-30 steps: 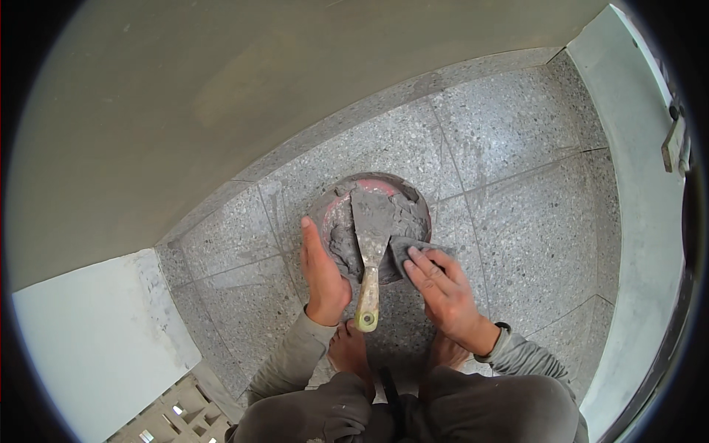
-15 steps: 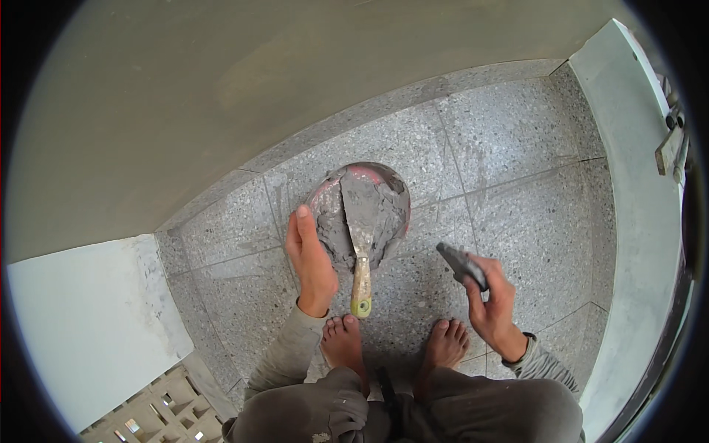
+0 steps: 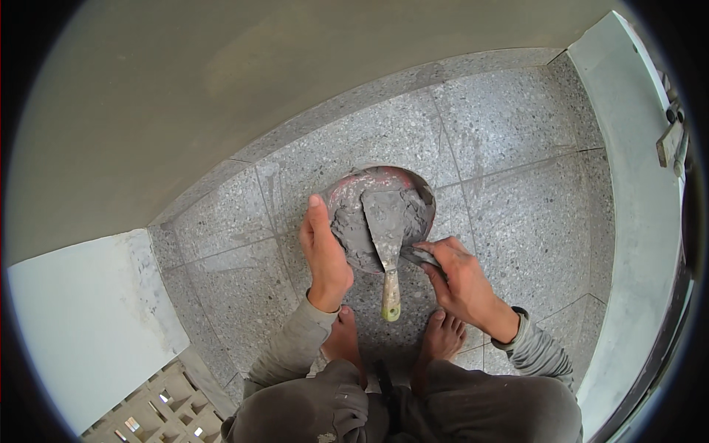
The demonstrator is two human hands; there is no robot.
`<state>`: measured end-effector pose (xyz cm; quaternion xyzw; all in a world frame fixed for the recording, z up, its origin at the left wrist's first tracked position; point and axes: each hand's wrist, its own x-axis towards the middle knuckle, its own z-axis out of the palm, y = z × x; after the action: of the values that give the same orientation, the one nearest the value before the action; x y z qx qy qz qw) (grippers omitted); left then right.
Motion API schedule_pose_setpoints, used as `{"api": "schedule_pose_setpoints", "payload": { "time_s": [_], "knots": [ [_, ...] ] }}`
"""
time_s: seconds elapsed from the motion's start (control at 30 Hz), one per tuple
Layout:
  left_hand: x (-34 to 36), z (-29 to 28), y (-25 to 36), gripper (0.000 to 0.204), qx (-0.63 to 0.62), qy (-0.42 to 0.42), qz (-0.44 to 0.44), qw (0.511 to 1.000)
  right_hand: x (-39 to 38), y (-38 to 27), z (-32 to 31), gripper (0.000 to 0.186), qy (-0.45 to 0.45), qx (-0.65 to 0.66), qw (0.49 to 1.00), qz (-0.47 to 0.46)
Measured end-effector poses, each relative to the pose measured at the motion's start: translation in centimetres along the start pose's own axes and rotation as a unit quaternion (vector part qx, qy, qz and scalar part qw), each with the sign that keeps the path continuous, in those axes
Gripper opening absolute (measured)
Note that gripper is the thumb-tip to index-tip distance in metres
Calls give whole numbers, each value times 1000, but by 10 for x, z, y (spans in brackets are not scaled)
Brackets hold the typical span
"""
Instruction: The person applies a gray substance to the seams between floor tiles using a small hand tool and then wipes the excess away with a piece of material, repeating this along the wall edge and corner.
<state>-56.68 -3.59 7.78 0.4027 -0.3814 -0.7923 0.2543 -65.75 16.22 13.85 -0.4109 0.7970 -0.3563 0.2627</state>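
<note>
A round reddish bowl stands on the speckled terrazzo floor, ahead of the person's bare feet. Grey paste covers most of its interior. A putty knife lies across the paste, blade pointing away from the person, handle overhanging the near rim.

Edges: the far side of the floor is bounded by a curved-looking skirting and the grey wall. A white panel bounds the left; a pale ledge bounds the right. The widest run of floor lies between the bowl and this ledge; the left hand and panel narrow the opposite side.

Hand pose: the left hand is beside the bowl's left wall, thumb extended forward, palm turned inward. Its fingers are largely hidden; their opening and any grip on the bowl cannot be told. The right hand is closed in a pinch on a thin grey scraper, directed inward at the near-right rim, just beside the putty knife.
</note>
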Motion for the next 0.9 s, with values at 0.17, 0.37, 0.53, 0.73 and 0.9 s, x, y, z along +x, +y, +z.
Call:
{"api": "schedule_pose_setpoints", "payload": {
  "time_s": [0.17,0.37,0.53,0.73,0.9],
  "knots": [
    [-3,1,-12,59,-38,15,-89,995,12,-5,-24,30,-118,126,975,143],
    [-6,-11,-36,68,-98,-18,-222,970,3,31,-37,28,-163,377,874,261],
    [-16,-34,-37,73,-126,1,-292,948,-7,68,-73,28,-12,581,758,297],
    [-25,-59,-37,74,-115,-5,-310,944,64,158,-162,34,361,402,820,189],
    [-21,-53,-29,74,-93,-13,-318,943,153,234,-221,24,527,79,827,181]
  ]
}}
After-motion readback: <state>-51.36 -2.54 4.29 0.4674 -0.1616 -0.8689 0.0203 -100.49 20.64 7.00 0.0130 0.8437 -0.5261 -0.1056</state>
